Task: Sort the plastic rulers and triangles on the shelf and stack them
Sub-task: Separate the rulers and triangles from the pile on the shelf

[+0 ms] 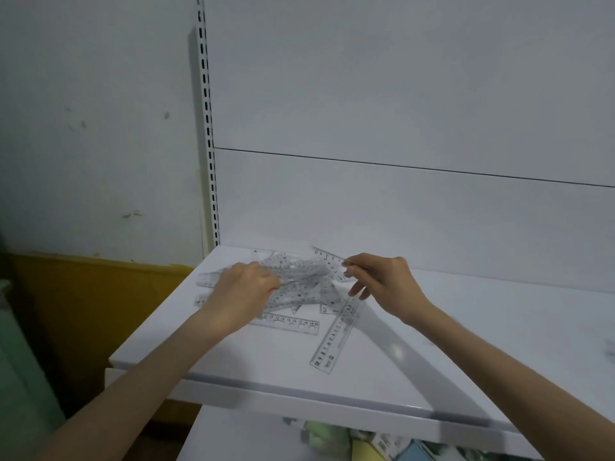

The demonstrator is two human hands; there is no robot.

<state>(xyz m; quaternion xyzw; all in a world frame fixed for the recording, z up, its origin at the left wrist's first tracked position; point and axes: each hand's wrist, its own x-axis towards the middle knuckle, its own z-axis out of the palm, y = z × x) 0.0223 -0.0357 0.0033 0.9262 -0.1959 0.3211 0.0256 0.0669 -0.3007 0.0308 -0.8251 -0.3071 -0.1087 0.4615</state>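
Observation:
A jumbled pile of clear plastic rulers and triangles [301, 277] lies on the white shelf [266, 357] near its back left corner. My left hand [244, 289] rests on the pile's left side, its fingers closed over several clear pieces. My right hand [379, 276] pinches the edge of a clear triangle [331, 262] between thumb and forefinger at the pile's right side, the other fingers spread. One straight ruler [336, 334] lies slanted toward the front. Another ruler [293, 322] lies flat below my left hand.
The shelf's white back panel [399, 211] rises right behind the pile. A slotted upright [209, 128] stands at the shelf's left end. A yellow-brown board [83, 294] leans left of the shelf. Coloured items [366, 440] sit on the level below.

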